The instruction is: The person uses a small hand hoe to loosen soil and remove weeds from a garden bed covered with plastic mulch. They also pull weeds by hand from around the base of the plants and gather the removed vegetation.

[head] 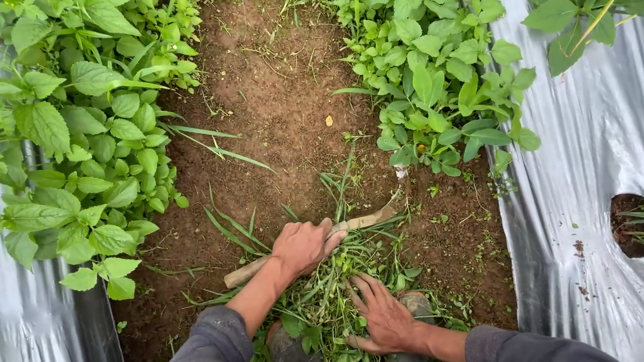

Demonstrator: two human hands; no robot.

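left hand [304, 246] gripping wooden handle [250, 270] | right hand [382, 317] open, flat on grass pile [330, 290]

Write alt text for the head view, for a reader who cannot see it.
Seen from above, a person's left hand grips a wooden-handled tool lying across a pile of cut grass and weeds, while the right hand presses flat on the pile. A strip of bare soil runs ahead between leafy green plants and silver plastic mulch sheets.

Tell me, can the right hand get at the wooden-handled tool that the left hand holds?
Probably yes. The right hand rests on the cut grass just below the tool, held in the left hand; only loose grass lies between them.
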